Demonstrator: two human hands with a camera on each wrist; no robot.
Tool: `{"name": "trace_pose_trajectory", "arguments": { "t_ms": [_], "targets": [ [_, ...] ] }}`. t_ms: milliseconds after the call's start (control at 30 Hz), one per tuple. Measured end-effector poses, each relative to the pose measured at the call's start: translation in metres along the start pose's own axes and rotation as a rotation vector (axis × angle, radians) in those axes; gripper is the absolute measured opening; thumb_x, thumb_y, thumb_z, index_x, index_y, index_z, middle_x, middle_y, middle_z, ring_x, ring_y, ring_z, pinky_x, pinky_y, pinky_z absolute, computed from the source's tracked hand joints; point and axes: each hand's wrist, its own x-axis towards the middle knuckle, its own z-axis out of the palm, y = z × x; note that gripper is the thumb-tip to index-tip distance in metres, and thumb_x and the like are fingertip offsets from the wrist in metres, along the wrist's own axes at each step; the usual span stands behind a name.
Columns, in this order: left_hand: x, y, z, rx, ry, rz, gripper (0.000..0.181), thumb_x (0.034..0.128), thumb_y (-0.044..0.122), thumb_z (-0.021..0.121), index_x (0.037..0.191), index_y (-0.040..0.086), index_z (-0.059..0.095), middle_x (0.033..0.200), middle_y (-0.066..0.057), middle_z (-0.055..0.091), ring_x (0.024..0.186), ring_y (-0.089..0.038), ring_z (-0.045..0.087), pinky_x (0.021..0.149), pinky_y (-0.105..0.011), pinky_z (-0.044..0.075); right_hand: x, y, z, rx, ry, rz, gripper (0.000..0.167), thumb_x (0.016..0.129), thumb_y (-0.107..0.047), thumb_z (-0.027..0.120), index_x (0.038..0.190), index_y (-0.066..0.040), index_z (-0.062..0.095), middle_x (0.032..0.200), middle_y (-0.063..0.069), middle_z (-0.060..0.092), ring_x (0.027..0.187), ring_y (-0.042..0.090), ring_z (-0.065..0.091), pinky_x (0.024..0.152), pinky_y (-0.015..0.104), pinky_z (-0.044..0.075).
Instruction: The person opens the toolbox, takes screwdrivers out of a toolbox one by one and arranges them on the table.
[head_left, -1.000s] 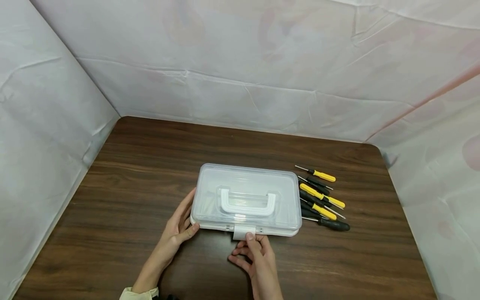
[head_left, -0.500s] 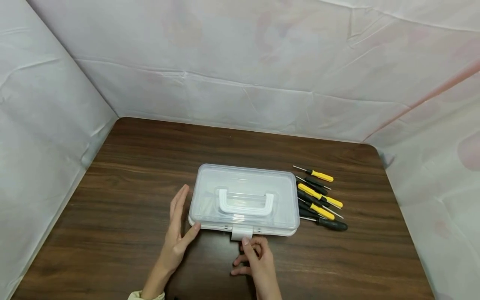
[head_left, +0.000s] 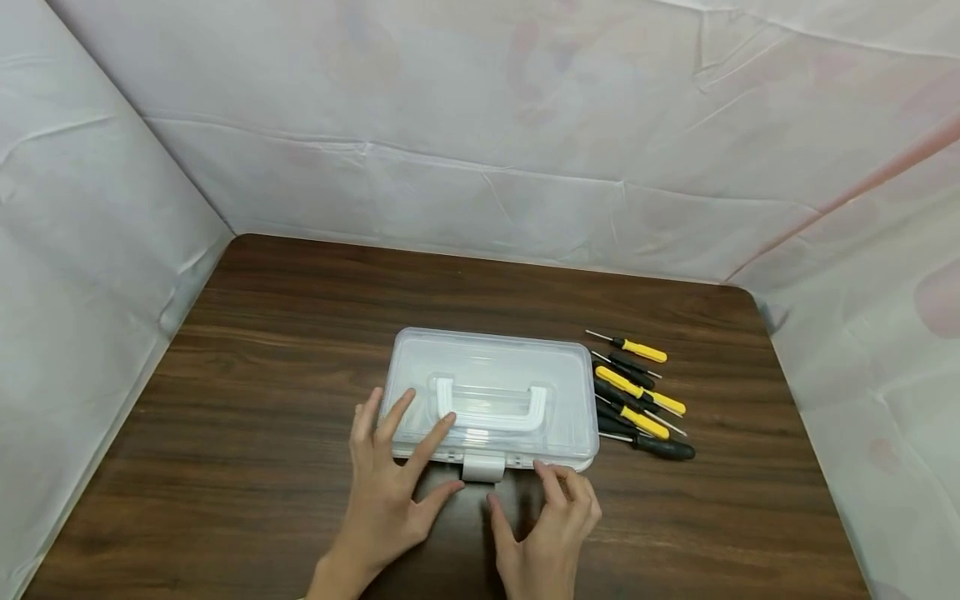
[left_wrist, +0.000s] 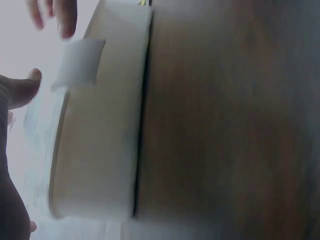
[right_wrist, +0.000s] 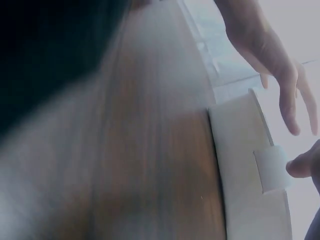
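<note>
A white plastic box with a clear lid (head_left: 495,354) and a white carry handle (head_left: 491,419) lies on the table, lid down. On its front edge is a broad white latch (head_left: 483,468), also seen in the left wrist view as a pale tab (left_wrist: 82,62); whether it is fastened I cannot tell. My left hand (head_left: 386,500) spreads its fingers over the lid's front left part, thumb just left of the latch. Contact with the lid is unclear. My right hand (head_left: 551,529) has its fingertips at the front edge right of the latch, thumb apart from the latch.
Several screwdrivers lie in a loose pile against the box's right side, among them a yellow-handled one (head_left: 645,352) and a black-handled one (head_left: 666,450). Pale cloth walls (head_left: 480,208) border the dark wooden table (head_left: 300,317) at the back and sides.
My right hand has released the latch and moved right along the front edge. My left hand has come from the box's left side to over its front left part. The box stays put.
</note>
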Motion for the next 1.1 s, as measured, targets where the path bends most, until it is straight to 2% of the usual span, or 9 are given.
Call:
{"name": "trace_pose_trajectory", "arguments": {
  "t_ms": [133, 267, 367, 433, 600, 800, 867, 967, 1100],
  "targets": [
    [-0.002, 0.006, 0.006, 0.028, -0.037, 0.002, 0.063, 0.0990, 0.058, 0.062, 0.147, 0.017, 0.062, 0.161, -0.028, 0.034, 0.151, -0.058, 0.018, 0.109, -0.086, 0.015, 0.005, 0.004, 0.003, -0.077, -0.003, -0.087, 0.065, 0.104, -0.053, 0.059, 0.135, 0.004, 0.061, 0.134, 0.030, 0.054, 0.129, 0.049, 0.038, 0.119, 0.043, 0.015],
    [-0.004, 0.007, 0.010, 0.040, -0.047, -0.002, 0.071, 0.0890, 0.053, 0.076, 0.149, 0.019, 0.060, 0.163, -0.027, 0.033, 0.151, -0.057, 0.018, 0.113, -0.083, 0.016, 0.006, 0.006, 0.005, -0.121, -0.062, -0.090, 0.068, 0.105, -0.055, 0.053, 0.144, 0.000, 0.057, 0.146, 0.029, 0.051, 0.146, 0.049, 0.030, 0.126, 0.055, 0.007],
    [-0.004, 0.006, 0.013, 0.036, -0.042, 0.007, 0.078, 0.0803, 0.046, 0.085, 0.148, 0.018, 0.060, 0.162, -0.028, 0.033, 0.150, -0.057, 0.020, 0.117, -0.077, 0.016, 0.006, 0.007, 0.006, -0.124, -0.089, -0.088, 0.067, 0.107, -0.054, 0.050, 0.147, 0.000, 0.054, 0.150, 0.029, 0.049, 0.152, 0.047, 0.026, 0.128, 0.056, 0.002],
    [-0.004, 0.006, 0.014, 0.036, -0.038, 0.010, 0.076, 0.0797, 0.044, 0.085, 0.147, 0.017, 0.061, 0.160, -0.028, 0.033, 0.149, -0.057, 0.020, 0.121, -0.072, 0.014, 0.005, 0.008, 0.006, -0.124, -0.093, -0.091, 0.066, 0.107, -0.052, 0.049, 0.148, 0.000, 0.054, 0.150, 0.028, 0.049, 0.153, 0.047, 0.025, 0.129, 0.055, 0.000],
    [-0.004, 0.007, 0.017, 0.038, -0.034, -0.003, 0.065, 0.0864, 0.044, 0.078, 0.144, 0.018, 0.063, 0.157, -0.029, 0.036, 0.148, -0.055, 0.019, 0.129, -0.059, 0.006, 0.004, 0.012, 0.010, -0.127, -0.078, -0.113, 0.061, 0.108, -0.048, 0.048, 0.146, 0.000, 0.055, 0.148, 0.030, 0.049, 0.152, 0.047, 0.024, 0.130, 0.054, 0.002],
    [-0.006, 0.007, 0.018, 0.064, -0.035, -0.009, 0.081, 0.0692, 0.032, 0.092, 0.144, 0.019, 0.063, 0.155, -0.029, 0.039, 0.147, -0.054, 0.021, 0.129, -0.057, 0.007, 0.006, 0.013, 0.015, -0.155, -0.025, -0.129, 0.056, 0.108, -0.047, 0.051, 0.139, -0.001, 0.058, 0.141, 0.029, 0.052, 0.142, 0.049, 0.031, 0.127, 0.053, 0.009],
    [-0.006, 0.006, 0.018, 0.074, -0.034, -0.010, 0.085, 0.0660, 0.031, 0.094, 0.144, 0.020, 0.063, 0.154, -0.028, 0.039, 0.147, -0.053, 0.022, 0.129, -0.056, 0.007, 0.007, 0.013, 0.015, -0.162, -0.017, -0.131, 0.055, 0.107, -0.047, 0.052, 0.137, -0.001, 0.059, 0.140, 0.028, 0.053, 0.139, 0.050, 0.033, 0.125, 0.054, 0.012],
    [-0.007, 0.005, 0.019, 0.075, -0.026, -0.010, 0.078, 0.0710, 0.034, 0.091, 0.143, 0.020, 0.063, 0.154, -0.029, 0.040, 0.146, -0.053, 0.023, 0.128, -0.057, 0.008, 0.007, 0.013, 0.014, -0.142, -0.032, -0.122, 0.056, 0.107, -0.048, 0.053, 0.137, -0.001, 0.059, 0.140, 0.028, 0.052, 0.139, 0.049, 0.032, 0.126, 0.053, 0.011],
    [-0.005, 0.004, 0.020, 0.059, -0.013, 0.000, 0.057, 0.0921, 0.045, 0.075, 0.142, 0.019, 0.064, 0.153, -0.029, 0.041, 0.146, -0.054, 0.024, 0.127, -0.059, 0.010, 0.002, 0.011, 0.010, -0.015, 0.014, -0.059, 0.057, 0.105, -0.045, 0.059, 0.133, 0.005, 0.059, 0.139, 0.032, 0.046, 0.142, 0.044, 0.032, 0.129, 0.043, 0.011]
  ]
}}
